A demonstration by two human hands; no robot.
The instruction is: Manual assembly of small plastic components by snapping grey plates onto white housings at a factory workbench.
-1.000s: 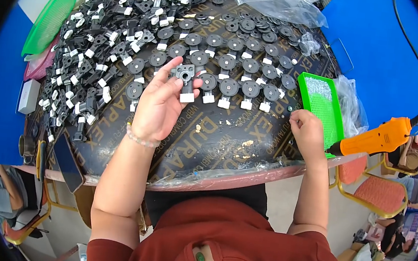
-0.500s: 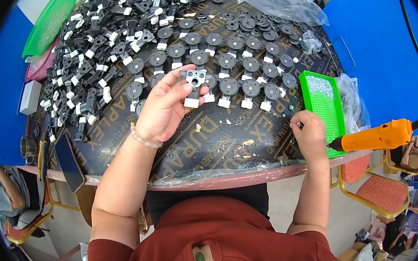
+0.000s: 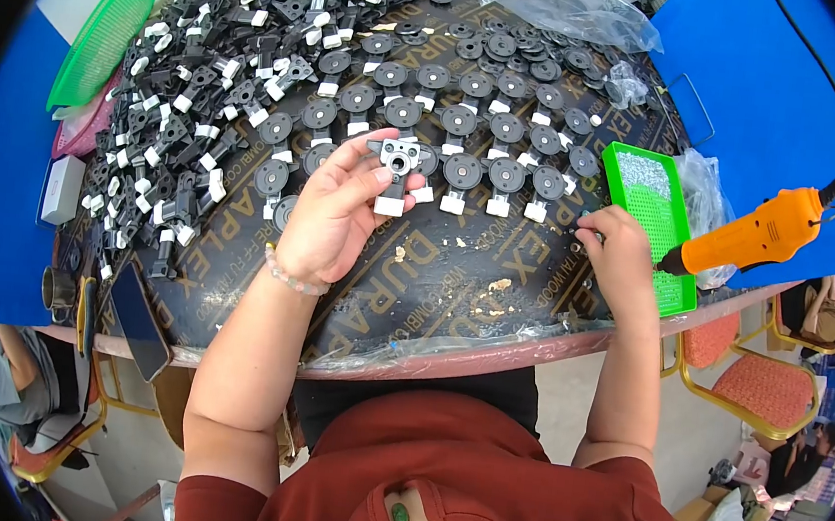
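Right hand (image 3: 620, 245): hovering just beside the left edge of the green tray (image 3: 679, 210), thumb and fingertips bunching close; cannot tell if pinching anything.
Orange screwdriver (image 3: 757, 233): slanting over tray's near half; right wrist needs to be clearing its tip.
Left hand (image 3: 338, 203): pinching the black part, thumb on top, fingers supporting.
Black part (image 3: 399, 187): sitting in left hand above table middle, holes facing up; thumb should be leaving holes uncovered, grip holding it level.
Silver bits (image 3: 642, 172): lying at tray's far end; picking singly seems best.
Disc rows (image 3: 462, 172): lying beyond left hand; sleeve and knuckles should be avoiding them.
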